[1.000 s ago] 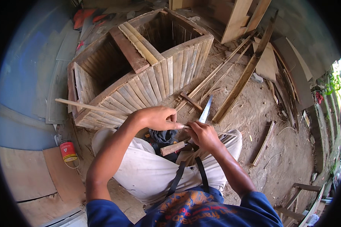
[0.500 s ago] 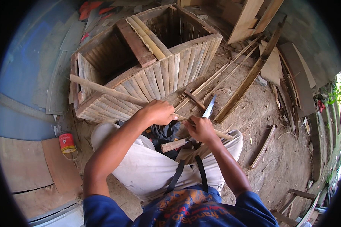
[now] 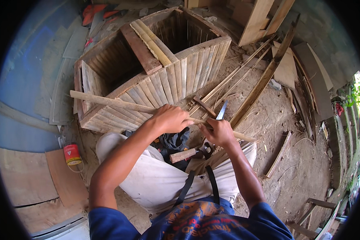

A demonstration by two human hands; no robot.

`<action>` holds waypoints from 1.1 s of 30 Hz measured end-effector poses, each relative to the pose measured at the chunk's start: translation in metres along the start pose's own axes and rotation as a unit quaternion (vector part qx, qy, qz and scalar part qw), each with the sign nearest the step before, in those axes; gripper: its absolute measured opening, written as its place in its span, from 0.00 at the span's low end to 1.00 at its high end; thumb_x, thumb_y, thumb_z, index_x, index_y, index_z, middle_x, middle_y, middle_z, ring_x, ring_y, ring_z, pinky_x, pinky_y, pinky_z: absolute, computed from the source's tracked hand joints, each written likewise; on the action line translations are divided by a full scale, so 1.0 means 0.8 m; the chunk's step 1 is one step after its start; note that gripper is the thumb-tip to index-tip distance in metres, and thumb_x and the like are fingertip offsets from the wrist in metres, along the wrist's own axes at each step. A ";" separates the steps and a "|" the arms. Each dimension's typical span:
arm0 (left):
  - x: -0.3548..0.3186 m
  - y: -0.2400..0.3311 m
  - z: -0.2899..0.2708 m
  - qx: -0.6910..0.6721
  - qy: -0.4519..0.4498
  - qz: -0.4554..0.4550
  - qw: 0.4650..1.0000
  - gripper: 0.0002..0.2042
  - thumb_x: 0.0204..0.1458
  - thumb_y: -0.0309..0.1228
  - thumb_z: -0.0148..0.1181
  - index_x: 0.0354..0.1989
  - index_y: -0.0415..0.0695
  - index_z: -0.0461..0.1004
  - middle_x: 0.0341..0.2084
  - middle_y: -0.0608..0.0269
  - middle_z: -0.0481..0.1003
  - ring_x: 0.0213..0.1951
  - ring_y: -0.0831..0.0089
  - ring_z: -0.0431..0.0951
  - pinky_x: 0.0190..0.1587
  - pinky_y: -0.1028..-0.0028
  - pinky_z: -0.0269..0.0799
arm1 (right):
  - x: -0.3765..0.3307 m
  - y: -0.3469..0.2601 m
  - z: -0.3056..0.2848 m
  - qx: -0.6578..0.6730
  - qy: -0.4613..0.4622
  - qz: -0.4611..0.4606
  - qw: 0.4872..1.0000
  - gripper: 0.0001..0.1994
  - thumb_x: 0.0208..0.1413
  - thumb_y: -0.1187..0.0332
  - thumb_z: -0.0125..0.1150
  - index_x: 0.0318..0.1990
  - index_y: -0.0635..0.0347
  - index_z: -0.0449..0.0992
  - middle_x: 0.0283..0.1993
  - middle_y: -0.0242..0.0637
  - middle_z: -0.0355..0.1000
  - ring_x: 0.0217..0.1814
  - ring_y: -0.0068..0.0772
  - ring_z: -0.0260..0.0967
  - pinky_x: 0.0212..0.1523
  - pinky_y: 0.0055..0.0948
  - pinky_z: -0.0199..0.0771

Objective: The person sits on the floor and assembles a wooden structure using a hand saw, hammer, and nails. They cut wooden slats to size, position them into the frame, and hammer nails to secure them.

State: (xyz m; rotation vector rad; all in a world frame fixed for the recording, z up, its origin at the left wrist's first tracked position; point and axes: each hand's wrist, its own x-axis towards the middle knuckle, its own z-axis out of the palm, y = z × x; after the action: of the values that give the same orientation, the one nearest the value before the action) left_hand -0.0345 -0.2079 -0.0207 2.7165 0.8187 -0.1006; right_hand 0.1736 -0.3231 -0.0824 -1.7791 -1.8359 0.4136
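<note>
A long thin wooden strip [image 3: 116, 103] slants across in front of me, its left end over the near corner of the slatted wooden box [image 3: 160, 86]. My left hand [image 3: 171, 119] is closed around the strip near its middle. Farther right along it, my right hand [image 3: 218, 132] grips the same strip, thumb toward the left hand. A saw blade [image 3: 222, 110] rises behind my right hand; its lower part is hidden, so I cannot tell what supports it. Between my legs is a tool with a wooden handle [image 3: 183, 155] and dark metal beside it.
A T-shaped wooden piece [image 3: 205, 107] lies on the dirt floor beyond my hands. Long poles and a thick plank [image 3: 264, 82] slant away at the right, near leaning boards [image 3: 308, 66]. A red and yellow can [image 3: 72, 154] stands at the left. A short wood piece [image 3: 279, 155] lies right.
The strip has shifted slightly left at its far end and tilted down there. My right hand has moved a little right and down along with it. Both hands still grip the strip.
</note>
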 end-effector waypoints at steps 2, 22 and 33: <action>-0.005 0.006 -0.010 0.004 0.005 0.022 1.000 0.23 0.56 0.53 0.61 0.32 0.41 0.80 0.24 0.46 0.80 0.32 0.44 0.83 0.34 0.53 0.79 | 0.001 0.005 -0.015 0.032 -0.001 -0.039 0.999 0.21 0.57 0.54 0.66 0.23 0.63 0.74 0.17 0.50 0.68 0.21 0.58 0.70 0.25 0.46 0.69; -0.030 -0.004 -0.049 -0.062 0.205 0.041 0.976 0.22 0.43 0.52 0.75 0.23 0.44 0.76 0.15 0.54 0.75 0.24 0.52 0.80 0.27 0.60 0.73 | 0.012 0.090 0.087 0.208 0.041 0.152 0.965 0.18 0.65 0.56 0.62 0.36 0.66 0.76 0.25 0.33 0.70 0.27 0.28 0.64 0.29 0.31 0.63; -0.042 0.001 -0.121 -0.326 0.264 0.144 0.896 0.14 0.58 0.36 0.67 0.28 0.37 0.75 0.24 0.61 0.73 0.27 0.74 0.73 0.31 0.73 0.69 | 0.019 -0.042 0.014 0.296 0.199 -0.007 0.934 0.15 0.67 0.67 0.59 0.54 0.69 0.74 0.47 0.40 0.75 0.51 0.29 0.74 0.51 0.30 0.75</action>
State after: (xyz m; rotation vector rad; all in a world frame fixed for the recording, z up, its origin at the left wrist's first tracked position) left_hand -0.0641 -0.1968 0.0764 2.1747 0.4367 0.8536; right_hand 0.1400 -0.3093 -0.0698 -1.3111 -1.2633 0.4955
